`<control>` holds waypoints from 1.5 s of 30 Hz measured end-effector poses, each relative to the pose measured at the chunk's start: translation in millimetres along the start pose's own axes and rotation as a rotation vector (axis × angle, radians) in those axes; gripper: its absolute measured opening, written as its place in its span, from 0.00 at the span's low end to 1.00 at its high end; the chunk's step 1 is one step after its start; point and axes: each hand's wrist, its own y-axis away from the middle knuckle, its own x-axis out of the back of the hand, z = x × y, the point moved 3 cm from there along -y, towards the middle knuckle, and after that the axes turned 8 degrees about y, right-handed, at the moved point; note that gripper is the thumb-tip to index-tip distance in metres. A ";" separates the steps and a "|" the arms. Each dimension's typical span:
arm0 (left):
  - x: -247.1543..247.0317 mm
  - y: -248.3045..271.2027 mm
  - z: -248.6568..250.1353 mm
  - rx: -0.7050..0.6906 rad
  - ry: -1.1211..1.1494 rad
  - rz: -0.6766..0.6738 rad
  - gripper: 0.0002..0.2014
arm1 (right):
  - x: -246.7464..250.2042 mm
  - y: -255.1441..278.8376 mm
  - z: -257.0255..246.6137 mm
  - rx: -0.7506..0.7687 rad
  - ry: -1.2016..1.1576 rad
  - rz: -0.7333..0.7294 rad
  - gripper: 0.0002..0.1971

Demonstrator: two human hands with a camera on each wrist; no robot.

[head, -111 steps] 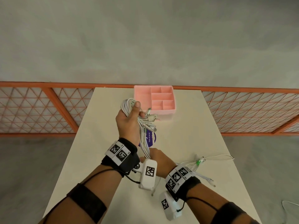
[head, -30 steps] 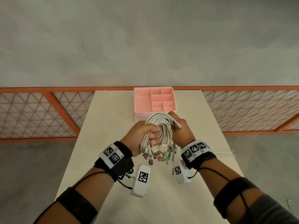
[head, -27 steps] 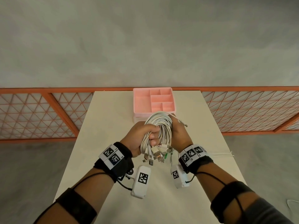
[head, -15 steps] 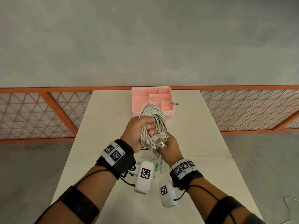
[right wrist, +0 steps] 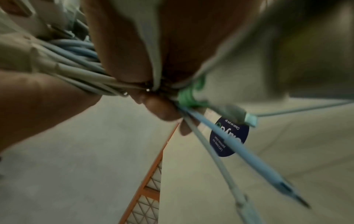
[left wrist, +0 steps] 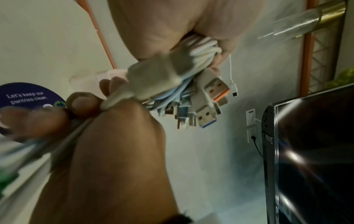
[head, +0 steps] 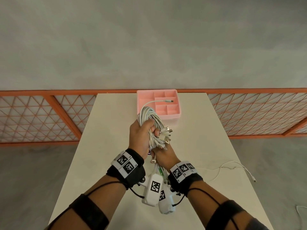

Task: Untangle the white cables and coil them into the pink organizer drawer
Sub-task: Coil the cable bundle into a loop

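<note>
My left hand [head: 147,132] grips a coil of white cables [head: 147,116] above the table, just in front of the pink organizer drawer [head: 172,114]. One free cable end [head: 168,101] juts out over the drawer's compartments. A cluster of USB plugs [head: 165,136] sticks out to the right of the fist. Just below, my right hand [head: 162,155] holds the strands that hang from the coil. The left wrist view shows the bundle [left wrist: 203,50] in the palm, the plugs [left wrist: 208,104] and the right hand's fingers [left wrist: 82,103] pinching strands. The right wrist view is blurred, with a green tie [right wrist: 188,94] on the strands.
A thin white cable [head: 232,165] lies loose at the table's right edge. A round dark blue sticker [left wrist: 28,98] is on the cream table [head: 108,130] under my hands. An orange mesh railing [head: 41,117] runs behind the table.
My right hand left the coil's right side and dropped below the left hand onto the hanging strands. The coil moved a little toward the drawer, and a free end now reaches over it.
</note>
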 end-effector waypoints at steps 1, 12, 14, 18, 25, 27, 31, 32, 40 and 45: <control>0.6 0.9 -0.7 -0.020 -0.010 -0.001 0.10 | -1.2 -0.4 -0.5 -0.001 -0.023 -0.005 0.14; 21.2 -4.6 -5.0 -0.243 -0.200 0.107 0.05 | -8.2 14.3 13.4 -0.013 0.153 -0.255 0.03; 25.0 -3.5 -10.6 -0.276 -0.281 0.112 0.07 | -9.5 17.2 10.8 -0.041 0.112 -0.284 0.04; 30.0 1.5 -18.3 -0.333 -0.406 0.076 0.12 | -4.2 23.5 2.5 -0.084 -0.003 -0.315 0.07; 38.7 -3.4 -24.5 -0.325 -0.407 0.212 0.18 | -1.1 26.4 4.0 -0.154 -0.203 -0.356 0.07; 40.4 -3.2 -25.4 -0.311 -0.431 0.226 0.27 | -0.2 26.2 0.3 -0.154 -0.145 -0.370 0.07; 38.5 -0.4 -27.6 -0.314 -0.514 0.173 0.30 | 7.6 22.1 -7.8 -0.175 -0.087 -0.353 0.06; 39.9 -1.1 -28.4 -0.315 -0.530 0.169 0.31 | 9.1 21.1 -9.1 -0.203 -0.128 -0.333 0.05; 41.3 -0.1 -27.2 -0.400 -0.696 0.105 0.31 | 15.0 18.7 -13.9 -0.479 -0.580 -0.316 0.04; 42.3 0.1 -27.9 -0.371 -0.754 0.012 0.31 | 23.6 12.1 -15.0 -0.571 -0.595 -0.367 0.06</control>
